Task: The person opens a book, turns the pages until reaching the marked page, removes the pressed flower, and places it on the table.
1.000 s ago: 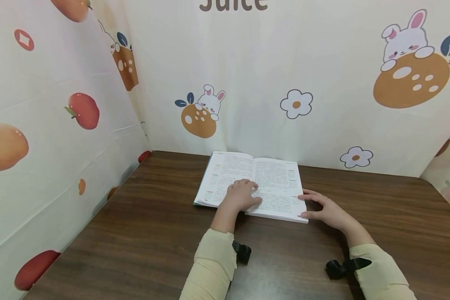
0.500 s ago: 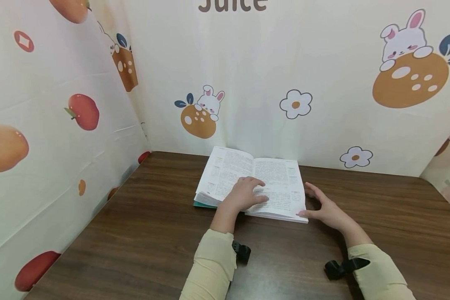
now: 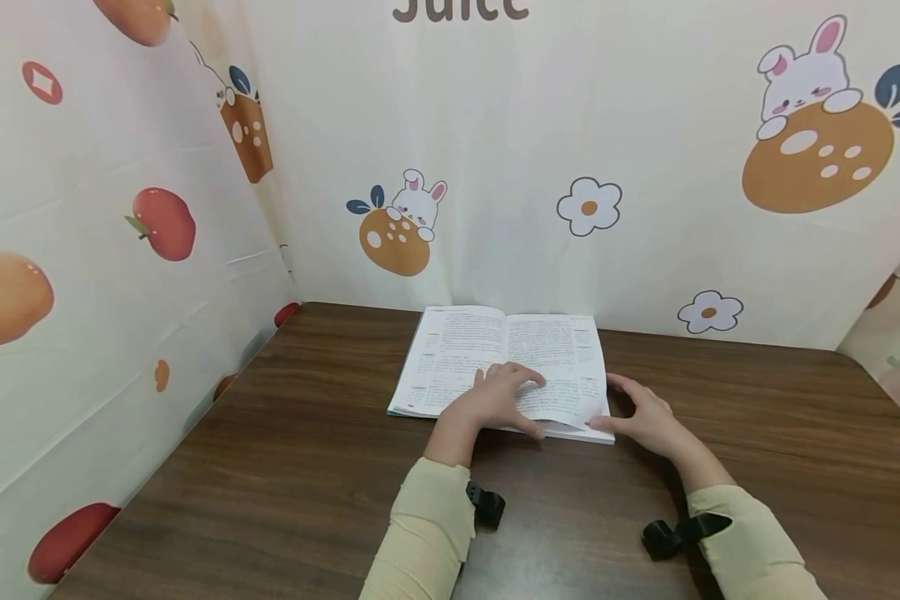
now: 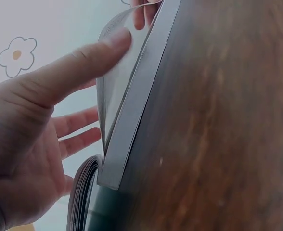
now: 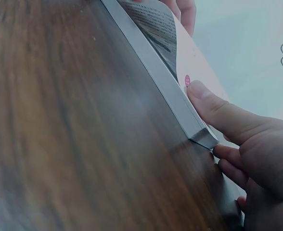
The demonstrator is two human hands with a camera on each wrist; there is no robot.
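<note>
An open book [image 3: 465,342] lies on the table, printed pages facing up. Over its right page is my left hand [image 3: 495,396], fingers spread and slightly bent, thumb near the bottom edge. The left wrist view shows the left thumb [image 4: 115,41] in front of a lifted, bowed page [image 4: 122,77]; its fingers reach behind the page. At the lower right corner my right hand [image 3: 648,423] holds the book, thumb on the page and fingers at the side edge. In the right wrist view the right thumb [image 5: 201,94] touches the raised page [image 5: 189,53].
The dark wood table [image 3: 270,467] meets a patterned cloth backdrop [image 3: 510,167] just behind the book. More cloth [image 3: 82,333] runs along the left side. Each forearm carries a black wrist mount [image 3: 486,506].
My left hand has slid right across the page, its thumb dropping toward the bottom edge. A right-hand page has lifted at its lower edge. The left-side pages rose, then settled flat.
</note>
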